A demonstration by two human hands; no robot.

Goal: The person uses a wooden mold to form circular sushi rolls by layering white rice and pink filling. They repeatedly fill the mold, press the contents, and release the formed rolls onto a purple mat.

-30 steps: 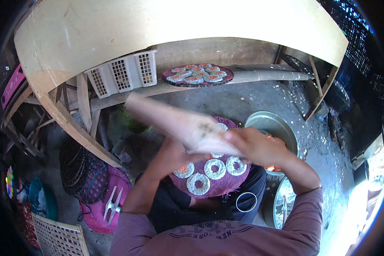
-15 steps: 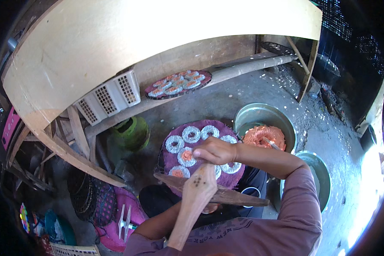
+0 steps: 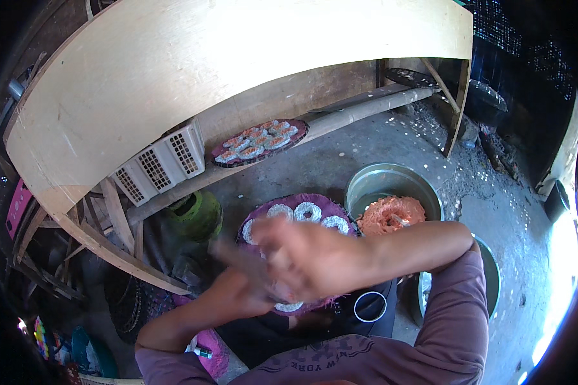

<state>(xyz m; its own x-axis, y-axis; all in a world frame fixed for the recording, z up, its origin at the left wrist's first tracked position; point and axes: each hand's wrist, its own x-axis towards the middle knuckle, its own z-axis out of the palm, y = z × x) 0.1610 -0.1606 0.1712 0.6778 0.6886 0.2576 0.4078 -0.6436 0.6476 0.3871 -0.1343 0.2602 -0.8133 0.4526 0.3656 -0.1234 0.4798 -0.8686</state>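
Over purple tray [image 3: 327, 207], right hand [image 3: 311, 256] angled inward beside left hand [image 3: 252, 295]

Before me a broad, pale wooden table [image 3: 237, 48] takes up much of the room, its top washed in light, its legs [image 3: 458, 108] rough timber. Beneath it a long beam [image 3: 366, 114] runs along a drab, brownish wall [image 3: 282, 96]. Bright flecks speckle the worn grey floor [image 3: 324, 170]; pinpricks pierce a dark screen [image 3: 520, 38], and daylight [image 3: 562, 301] glares on the right.
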